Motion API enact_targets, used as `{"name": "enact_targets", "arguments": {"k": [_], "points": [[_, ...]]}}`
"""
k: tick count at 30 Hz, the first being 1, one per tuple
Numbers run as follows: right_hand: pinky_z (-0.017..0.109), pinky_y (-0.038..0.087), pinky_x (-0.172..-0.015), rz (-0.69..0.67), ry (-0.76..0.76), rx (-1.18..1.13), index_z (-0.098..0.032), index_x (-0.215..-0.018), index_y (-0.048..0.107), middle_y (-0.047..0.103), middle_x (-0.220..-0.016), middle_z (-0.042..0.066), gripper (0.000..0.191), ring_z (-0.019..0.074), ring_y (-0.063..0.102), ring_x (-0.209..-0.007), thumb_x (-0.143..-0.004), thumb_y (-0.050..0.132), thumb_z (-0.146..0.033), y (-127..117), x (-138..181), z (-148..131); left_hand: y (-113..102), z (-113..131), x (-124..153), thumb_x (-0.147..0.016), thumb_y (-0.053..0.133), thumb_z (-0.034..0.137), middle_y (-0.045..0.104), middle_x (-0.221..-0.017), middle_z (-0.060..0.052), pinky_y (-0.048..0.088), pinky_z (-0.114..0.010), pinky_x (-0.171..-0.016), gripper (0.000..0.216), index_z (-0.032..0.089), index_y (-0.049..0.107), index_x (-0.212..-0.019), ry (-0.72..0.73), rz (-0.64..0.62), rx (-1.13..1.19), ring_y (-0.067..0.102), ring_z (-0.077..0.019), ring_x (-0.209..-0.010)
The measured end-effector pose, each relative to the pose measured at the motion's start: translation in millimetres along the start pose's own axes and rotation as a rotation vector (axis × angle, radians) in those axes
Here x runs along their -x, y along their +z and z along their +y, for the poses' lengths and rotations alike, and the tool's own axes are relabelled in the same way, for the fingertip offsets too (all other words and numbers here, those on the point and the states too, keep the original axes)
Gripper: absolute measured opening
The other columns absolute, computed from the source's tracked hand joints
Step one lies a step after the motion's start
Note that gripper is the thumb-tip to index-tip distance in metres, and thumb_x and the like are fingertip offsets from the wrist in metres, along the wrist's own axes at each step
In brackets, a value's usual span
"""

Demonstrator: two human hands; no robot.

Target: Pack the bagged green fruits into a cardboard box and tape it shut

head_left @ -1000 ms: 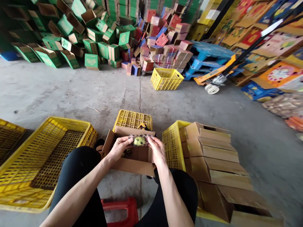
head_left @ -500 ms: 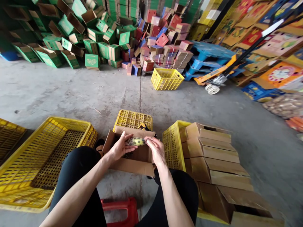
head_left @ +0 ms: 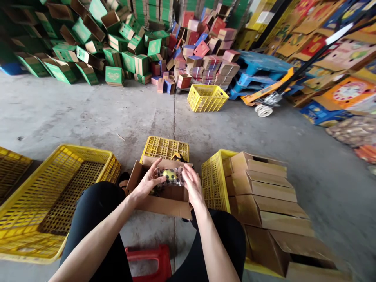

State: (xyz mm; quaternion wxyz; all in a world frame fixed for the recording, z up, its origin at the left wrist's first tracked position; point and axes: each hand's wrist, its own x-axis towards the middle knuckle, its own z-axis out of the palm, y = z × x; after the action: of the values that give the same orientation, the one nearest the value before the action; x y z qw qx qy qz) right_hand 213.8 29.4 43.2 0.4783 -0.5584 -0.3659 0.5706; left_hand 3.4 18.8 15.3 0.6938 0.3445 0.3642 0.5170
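Observation:
A clear plastic packet with dark dots and something yellow-green inside (head_left: 170,176) is held level over an open cardboard box (head_left: 169,205). My left hand (head_left: 148,181) grips its left end, with the thumb in front and the fingers stretched behind. At the right end, my right hand (head_left: 191,182) has its fingers laid against the plastic. What exactly is inside cannot be made out. Dark, blurred items lie in the box below, partly covered by my left hand. The box rests between my knees, its flaps folded outward.
To the right, a yellow crate (head_left: 216,180) carries several brown cartons (head_left: 273,196). A large yellow crate (head_left: 85,192) stands left, and an upturned one (head_left: 166,149) lies beyond the box. Farther off are another yellow crate (head_left: 207,98), a pallet jack (head_left: 267,94) and piled green boxes (head_left: 114,76).
The packet has turned, so more of its dotted plastic faces me and it looks wider. My fingers have shifted along its ends; the left fingers have lifted and spread.

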Motion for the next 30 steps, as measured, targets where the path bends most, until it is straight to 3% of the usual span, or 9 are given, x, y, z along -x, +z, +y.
{"name": "enact_targets", "arguments": {"k": [5,9,12,15,18,21,25,30], "points": [[0.037,0.061,-0.076,-0.04,0.011,0.05,-0.022,-0.1,0.079,0.082,-0.106,0.01,0.05,0.0304,0.076,-0.099,-0.069,0.089,-0.06,2.2,1.1,1.6,-0.6,-5.1,-3.4,-0.079,0.09,0.027,0.061,-0.15,-0.012,0.05,-0.044,-0.107,0.105,0.036,0.031,-0.166,0.019,-0.042,-0.021,0.063,-0.0298,-0.128],[0.037,0.06,-0.082,0.033,-0.12,0.055,-0.021,-0.09,0.078,0.082,-0.101,0.009,0.041,0.0278,0.076,-0.097,-0.073,0.086,-0.058,1.6,-1.0,1.0,0.3,-4.8,-4.7,-0.076,0.092,0.033,0.063,-0.146,-0.014,0.048,-0.042,-0.11,0.095,0.027,0.047,-0.159,-0.001,0.06,-0.104,0.059,-0.0311,-0.134],[0.04,0.059,-0.094,0.02,-0.205,0.088,-0.022,-0.09,0.078,0.081,-0.107,0.009,0.034,0.0279,0.075,-0.104,-0.076,0.083,-0.053,3.2,-1.2,1.0,2.6,0.4,-1.9,-0.079,0.09,0.042,0.069,-0.132,-0.013,0.055,-0.036,-0.095,0.082,0.023,0.056,-0.152,-0.03,0.135,-0.186,0.069,-0.0264,-0.113],[0.041,0.058,-0.098,-0.023,-0.246,0.121,-0.023,-0.089,0.077,0.079,-0.111,0.009,0.028,0.0277,0.074,-0.107,-0.08,0.08,-0.049,5.3,-0.8,3.2,5.0,4.5,1.5,-0.079,0.09,0.045,0.073,-0.118,-0.011,0.057,-0.031,-0.077,0.077,0.022,0.061,-0.146,-0.086,0.108,-0.18,0.073,-0.0204,-0.086],[0.043,0.057,-0.102,-0.101,-0.272,0.158,-0.023,-0.087,0.076,0.078,-0.115,0.01,0.023,0.0283,0.073,-0.111,-0.083,0.077,-0.045,4.8,-0.8,5.4,6.0,4.6,2.1,-0.078,0.091,0.048,0.077,-0.109,-0.012,0.059,-0.034,-0.077,0.063,0.017,0.071,-0.128,-0.138,0.05,-0.105,0.076,-0.0219,-0.081],[0.043,0.053,-0.11,-0.177,-0.288,0.223,-0.025,-0.103,0.078,0.075,-0.129,0.008,0.025,0.028,0.068,-0.124,-0.085,0.076,-0.043,1.4,0.0,5.2,5.3,3.3,0.2,-0.074,0.093,0.048,0.079,-0.103,-0.012,0.06,-0.037,-0.081,0.057,0.016,0.074,-0.118,-0.118,0.07,-0.085,0.076,-0.0235,-0.082],[0.042,0.052,-0.113,-0.229,-0.314,0.356,-0.034,-0.137,0.067,0.066,-0.148,0.003,0.056,0.0264,0.06,-0.138,-0.083,0.081,-0.043,-1.7,3.3,3.7,3.3,2.6,-2.9,-0.071,0.095,0.045,0.079,-0.102,-0.009,0.06,-0.035,-0.079,0.057,0.019,0.074,-0.118,-0.062,0.113,-0.142,0.075,-0.0224,-0.081],[0.041,0.057,-0.105,-0.258,-0.321,0.422,-0.03,-0.135,0.071,0.071,-0.139,0.006,0.049,0.0273,0.068,-0.126,-0.088,0.078,-0.043,2.1,5.9,1.4,2.3,1.1,-4.3,-0.076,0.092,0.041,0.078,-0.111,-0.008,0.059,-0.032,-0.083,0.048,0.02,0.076,-0.115,0.005,0.083,-0.225,0.073,-0.0223,-0.091]]}}
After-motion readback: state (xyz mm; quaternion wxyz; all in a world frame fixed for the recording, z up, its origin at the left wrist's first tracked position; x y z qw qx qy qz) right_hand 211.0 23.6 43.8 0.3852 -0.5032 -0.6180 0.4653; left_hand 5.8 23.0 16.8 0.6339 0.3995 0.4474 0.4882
